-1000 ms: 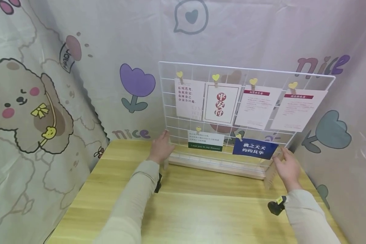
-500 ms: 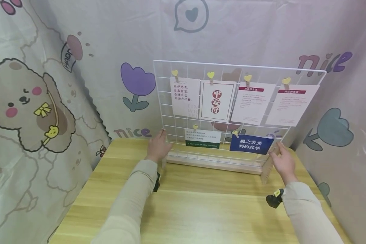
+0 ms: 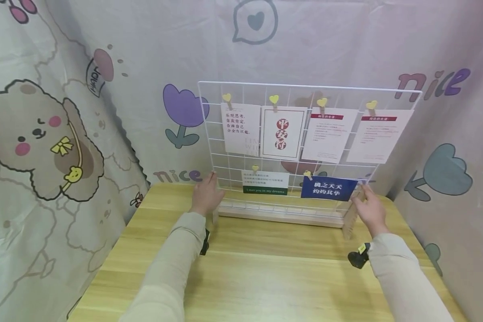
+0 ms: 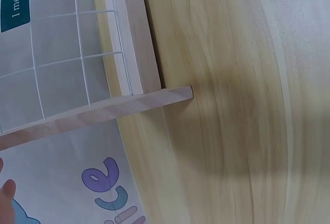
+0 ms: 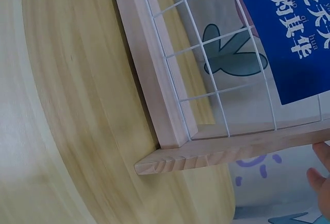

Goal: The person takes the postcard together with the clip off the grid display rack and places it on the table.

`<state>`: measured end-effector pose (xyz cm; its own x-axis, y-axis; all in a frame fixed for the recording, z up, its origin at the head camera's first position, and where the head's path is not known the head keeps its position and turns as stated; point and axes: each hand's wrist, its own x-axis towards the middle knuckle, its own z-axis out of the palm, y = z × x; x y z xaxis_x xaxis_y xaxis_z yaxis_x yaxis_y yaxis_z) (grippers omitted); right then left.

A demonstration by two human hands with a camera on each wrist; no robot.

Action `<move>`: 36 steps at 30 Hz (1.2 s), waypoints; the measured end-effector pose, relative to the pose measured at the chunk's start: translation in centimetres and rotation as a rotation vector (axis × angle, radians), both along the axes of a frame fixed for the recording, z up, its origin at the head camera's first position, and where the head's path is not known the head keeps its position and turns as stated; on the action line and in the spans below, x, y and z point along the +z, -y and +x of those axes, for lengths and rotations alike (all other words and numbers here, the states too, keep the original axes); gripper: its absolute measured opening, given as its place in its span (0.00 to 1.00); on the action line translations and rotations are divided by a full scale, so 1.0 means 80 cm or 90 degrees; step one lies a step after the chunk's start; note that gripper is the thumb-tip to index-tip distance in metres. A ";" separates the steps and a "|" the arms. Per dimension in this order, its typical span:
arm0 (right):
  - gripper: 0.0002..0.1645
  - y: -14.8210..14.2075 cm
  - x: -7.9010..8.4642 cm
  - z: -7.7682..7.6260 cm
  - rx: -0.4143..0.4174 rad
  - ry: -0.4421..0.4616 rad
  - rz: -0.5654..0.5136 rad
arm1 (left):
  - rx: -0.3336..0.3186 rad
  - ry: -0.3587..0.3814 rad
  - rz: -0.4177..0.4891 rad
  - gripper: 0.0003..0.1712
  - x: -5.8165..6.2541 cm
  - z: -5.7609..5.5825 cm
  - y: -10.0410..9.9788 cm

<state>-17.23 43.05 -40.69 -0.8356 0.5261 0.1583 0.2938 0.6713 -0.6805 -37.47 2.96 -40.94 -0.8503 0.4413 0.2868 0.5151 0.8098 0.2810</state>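
A white wire grid rack [image 3: 279,218] on a wooden base stands at the back of the table. Clipped to it are several cards; a blue card [image 3: 328,188] and a green-and-white card [image 3: 265,182] hang lowest. My left hand [image 3: 206,194] grips the rack's left wooden upright [image 4: 149,100], thumb towards the front. At the opposite end my right hand [image 3: 370,208] holds the right upright [image 5: 206,152] between thumb and fingers. Only some fingertips show in each wrist view, so both grips are partly hidden.
The wooden table [image 3: 265,281] extends forward from the rack, its surface bare in front. Behind hangs a printed curtain [image 3: 124,112], close to the table's back edge. Yellow heart clips [image 3: 274,99] hold the cards.
The rack has shifted a little left and turned slightly, its right end swinging back and left. Both hands have moved along with it, staying at its two ends.
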 end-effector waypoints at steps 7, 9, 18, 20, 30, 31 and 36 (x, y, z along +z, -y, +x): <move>0.37 -0.003 -0.002 -0.006 0.020 0.004 0.002 | 0.009 -0.014 -0.002 0.35 0.004 0.007 0.001; 0.37 -0.002 -0.002 -0.007 0.023 0.003 0.007 | 0.010 -0.018 -0.005 0.35 0.005 0.008 0.002; 0.38 0.000 0.000 -0.007 0.031 0.017 0.013 | 0.018 -0.013 -0.006 0.35 0.007 0.013 0.002; 0.39 0.000 0.000 -0.008 0.030 0.017 0.008 | 0.019 -0.017 -0.007 0.35 0.008 0.015 0.002; 0.39 0.001 0.000 -0.011 0.033 0.017 -0.011 | 0.014 -0.025 -0.006 0.35 0.007 0.016 0.004; 0.39 0.000 0.000 -0.011 0.032 0.019 -0.009 | 0.014 -0.026 -0.007 0.35 0.007 0.016 0.004; 0.40 -0.001 0.001 -0.012 0.033 0.022 0.005 | 0.013 -0.013 -0.002 0.35 0.007 0.014 0.003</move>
<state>-18.17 43.11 -40.59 -0.8668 0.4806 0.1326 0.2813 0.6911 -0.6658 -36.36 2.71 -40.34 -0.8534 0.4242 0.3028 0.5035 0.8212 0.2686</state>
